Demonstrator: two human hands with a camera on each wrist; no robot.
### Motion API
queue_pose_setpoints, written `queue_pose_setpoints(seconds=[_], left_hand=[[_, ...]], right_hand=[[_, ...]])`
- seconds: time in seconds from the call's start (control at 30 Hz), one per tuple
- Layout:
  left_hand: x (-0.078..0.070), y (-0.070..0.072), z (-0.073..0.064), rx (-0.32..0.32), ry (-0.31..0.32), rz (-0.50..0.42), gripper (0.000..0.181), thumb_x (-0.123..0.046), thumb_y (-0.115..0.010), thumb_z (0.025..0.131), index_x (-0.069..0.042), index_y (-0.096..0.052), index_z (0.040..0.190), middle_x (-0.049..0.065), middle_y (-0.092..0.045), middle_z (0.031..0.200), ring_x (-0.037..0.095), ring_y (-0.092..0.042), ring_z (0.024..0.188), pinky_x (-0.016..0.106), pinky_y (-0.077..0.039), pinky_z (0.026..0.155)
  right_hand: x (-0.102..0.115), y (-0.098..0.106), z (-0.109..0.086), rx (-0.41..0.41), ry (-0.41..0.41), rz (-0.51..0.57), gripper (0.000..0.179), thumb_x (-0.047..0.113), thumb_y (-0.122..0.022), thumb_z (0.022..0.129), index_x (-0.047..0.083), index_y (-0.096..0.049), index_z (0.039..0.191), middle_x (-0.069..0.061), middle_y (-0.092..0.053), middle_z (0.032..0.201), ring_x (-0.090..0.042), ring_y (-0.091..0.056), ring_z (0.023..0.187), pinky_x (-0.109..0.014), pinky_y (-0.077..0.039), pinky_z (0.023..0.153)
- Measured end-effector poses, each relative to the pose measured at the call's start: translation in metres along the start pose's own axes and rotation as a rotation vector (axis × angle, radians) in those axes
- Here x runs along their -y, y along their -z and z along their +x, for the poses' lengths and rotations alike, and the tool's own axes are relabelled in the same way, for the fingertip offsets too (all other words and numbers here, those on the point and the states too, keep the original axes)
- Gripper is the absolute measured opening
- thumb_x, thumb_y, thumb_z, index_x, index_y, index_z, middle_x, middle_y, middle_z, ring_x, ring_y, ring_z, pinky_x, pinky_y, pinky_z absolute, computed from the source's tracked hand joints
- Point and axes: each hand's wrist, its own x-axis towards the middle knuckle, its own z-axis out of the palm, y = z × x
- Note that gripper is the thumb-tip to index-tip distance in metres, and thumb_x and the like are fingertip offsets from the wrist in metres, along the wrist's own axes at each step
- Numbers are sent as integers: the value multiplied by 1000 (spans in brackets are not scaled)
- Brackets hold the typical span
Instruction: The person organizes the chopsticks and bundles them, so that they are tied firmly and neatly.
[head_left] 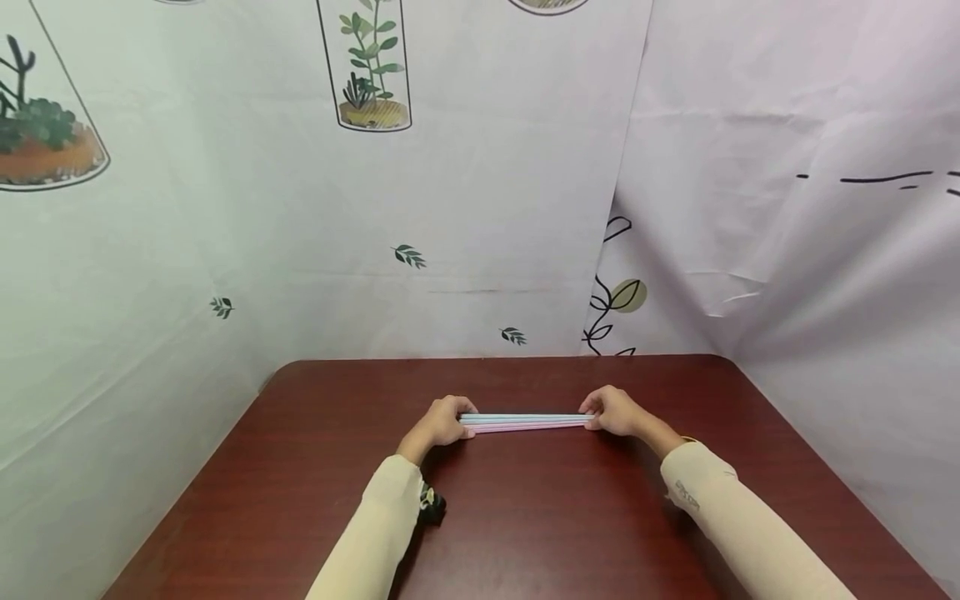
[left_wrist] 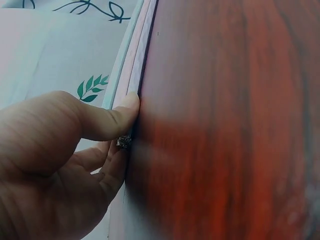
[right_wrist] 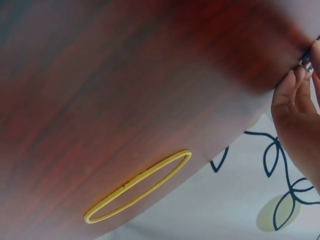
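I am looking at a bunch of thin sticks (head_left: 525, 422), some pale blue and some pink, stretched side to side between two hands near the far end of the red-brown table (head_left: 517, 517). The left hand (head_left: 444, 422) pinches one end, with its thumb on the near side and fingers behind. The right hand (head_left: 617, 412) pinches the other end, its fingers close together. I cannot tell if the sticks touch the wood or sit just over it. The bunch looks a bit wider at the left end and thinner at the right, so I think the sticks are not packed snugly. If the left thumb goes soft, the outside sticks could slip out, drop and roll. If one hand pulls more than the other, some sticks could slide along and their tips would not match. If the hands push toward each other, thin sticks like these might bow in the middle, where no finger helps them. Squeezing too hard at one end could make the other end spread out like a fan. A yellow loop (right_wrist: 142, 177) shows near the right wrist; I cannot tell if it goes around the wrist or hangs loose. If it is loose, it could catch on something when that arm moves.
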Motion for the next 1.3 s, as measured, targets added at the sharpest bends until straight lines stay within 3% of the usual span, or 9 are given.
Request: queue_pose_setpoints(seconds=[0.27, 0.57, 0.83, 1.1, 1.3], left_hand=[[-2, -3, 2, 57, 9, 50, 24, -10, -73, 77, -5, -65, 99, 4, -63, 89, 16, -54, 78, 36, -46, 74], [-4, -3, 1, 38, -2, 76, 14, -9, -73, 77, -7, -66, 88, 2, -63, 83, 16, -55, 78, 35, -46, 74], [-7, -3, -1, 63, 19, 89, 15, -9, -70, 80, -4, -65, 93, 3, -63, 87, 19, -57, 84, 37, -47, 77], [-13, 4, -4, 68, -16, 60, 16, -7, -66, 83, -2, -62, 98, 3, -61, 86, 15, -55, 77, 33, -47, 71], [-15, 12, -6, 105, -16, -113, 15, 2, -62, 83, 1, -61, 98, 2, -61, 71, 13, -57, 61, 27, -48, 53]], right_hand=[[-1, 1, -1, 59, 11, -15, 12, 2, -69, 78, 7, -69, 89, 1, -64, 81, -14, -53, 70, -32, -46, 67], [-3, 0, -3, 48, 49, -55, 10, 6, -70, 79, 12, -69, 87, 5, -64, 80, -11, -56, 73, -32, -48, 69], [-1, -1, -4, 47, 152, -110, 9, 2, -67, 79, 10, -66, 84, 7, -60, 71, -8, -52, 67, -28, -44, 64], [2, 7, -7, 58, 103, 55, 8, -4, -63, 82, 1, -65, 88, -1, -62, 73, -12, -56, 65, -27, -48, 57], [5, 21, -9, 129, 122, 209, 11, -7, -61, 81, -8, -63, 92, -12, -64, 73, -17, -59, 62, -31, -51, 55]])
